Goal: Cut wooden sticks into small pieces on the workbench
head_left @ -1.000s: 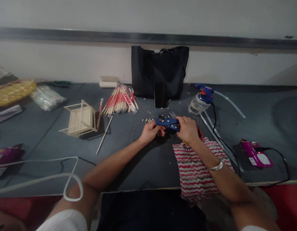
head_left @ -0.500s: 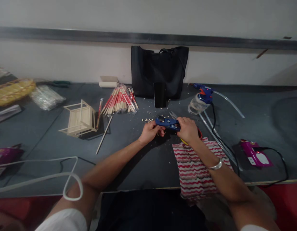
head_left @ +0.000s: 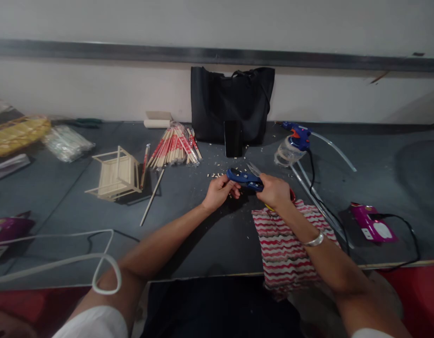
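A blue-handled cutter (head_left: 243,178) is gripped by my right hand (head_left: 276,191) over the dark table (head_left: 209,234), near its middle. My left hand (head_left: 220,191) is closed in a pinch right at the cutter's jaw end; what its fingers hold is too small to make out. Small wood offcuts (head_left: 217,174) lie scattered on the table just beyond both hands. A red and white striped cloth (head_left: 285,244) lies under my right forearm. A pair of scissors (head_left: 254,168) shows just behind the cutter.
Bundled chopsticks in red wrappers (head_left: 175,149), a loose stick (head_left: 152,196) and a small wooden frame model (head_left: 114,174) sit to the left. A black bag (head_left: 232,101) and phone (head_left: 233,138) stand behind. A blue glue gun (head_left: 298,134) with cord is on the right. A white cable loop (head_left: 97,263) lies front left.
Both hands stay at the cutter; my right hand has shifted slightly, tilting the cutter a little. Nothing else has moved.
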{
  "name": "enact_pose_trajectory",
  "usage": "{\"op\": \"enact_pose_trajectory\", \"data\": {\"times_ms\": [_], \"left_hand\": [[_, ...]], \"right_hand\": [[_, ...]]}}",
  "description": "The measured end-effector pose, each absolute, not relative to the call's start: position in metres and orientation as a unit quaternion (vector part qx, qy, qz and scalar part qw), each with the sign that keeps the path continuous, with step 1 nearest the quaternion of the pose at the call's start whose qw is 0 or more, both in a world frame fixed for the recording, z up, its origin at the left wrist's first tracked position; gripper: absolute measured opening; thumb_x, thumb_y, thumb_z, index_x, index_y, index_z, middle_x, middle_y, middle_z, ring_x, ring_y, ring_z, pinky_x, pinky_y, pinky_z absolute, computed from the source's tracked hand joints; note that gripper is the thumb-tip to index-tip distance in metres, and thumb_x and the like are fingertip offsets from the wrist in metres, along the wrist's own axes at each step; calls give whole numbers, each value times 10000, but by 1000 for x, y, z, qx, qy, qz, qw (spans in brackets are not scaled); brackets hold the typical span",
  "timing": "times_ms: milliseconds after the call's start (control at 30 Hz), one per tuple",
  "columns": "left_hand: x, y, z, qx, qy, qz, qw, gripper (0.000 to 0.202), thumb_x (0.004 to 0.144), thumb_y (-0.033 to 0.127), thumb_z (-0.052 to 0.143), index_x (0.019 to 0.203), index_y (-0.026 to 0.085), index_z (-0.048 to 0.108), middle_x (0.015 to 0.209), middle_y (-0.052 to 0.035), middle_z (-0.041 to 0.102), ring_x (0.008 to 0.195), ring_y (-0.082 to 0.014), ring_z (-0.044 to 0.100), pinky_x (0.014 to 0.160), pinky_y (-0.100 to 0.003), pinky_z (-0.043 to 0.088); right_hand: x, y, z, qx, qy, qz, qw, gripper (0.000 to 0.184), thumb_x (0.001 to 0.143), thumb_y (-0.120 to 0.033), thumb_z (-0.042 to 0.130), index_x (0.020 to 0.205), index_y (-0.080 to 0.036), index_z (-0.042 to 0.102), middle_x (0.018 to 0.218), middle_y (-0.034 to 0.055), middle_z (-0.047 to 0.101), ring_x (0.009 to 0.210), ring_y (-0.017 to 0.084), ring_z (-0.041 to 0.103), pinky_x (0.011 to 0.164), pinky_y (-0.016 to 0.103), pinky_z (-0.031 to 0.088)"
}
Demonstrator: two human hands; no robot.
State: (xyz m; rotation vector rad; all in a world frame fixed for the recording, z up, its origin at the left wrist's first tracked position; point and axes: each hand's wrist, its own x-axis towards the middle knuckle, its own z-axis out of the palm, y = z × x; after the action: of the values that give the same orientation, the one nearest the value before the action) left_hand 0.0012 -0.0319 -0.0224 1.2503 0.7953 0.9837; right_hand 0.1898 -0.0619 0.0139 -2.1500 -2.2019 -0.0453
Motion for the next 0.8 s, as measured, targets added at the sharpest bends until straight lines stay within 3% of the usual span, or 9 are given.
{"op": "enact_pose_trajectory", "data": {"times_ms": [800], "left_hand": [[2, -30, -25, 525, 362, 433, 637, 375, 848, 497, 698, 701, 164, 607, 532, 5, 662, 448, -126, 646, 479, -226, 553]], "right_hand": [[191, -58, 6, -709, -704, -15, 14, 305, 729, -244, 640, 1027, -243, 703, 883, 46, 754, 818, 223, 672, 673, 303, 456]]}}
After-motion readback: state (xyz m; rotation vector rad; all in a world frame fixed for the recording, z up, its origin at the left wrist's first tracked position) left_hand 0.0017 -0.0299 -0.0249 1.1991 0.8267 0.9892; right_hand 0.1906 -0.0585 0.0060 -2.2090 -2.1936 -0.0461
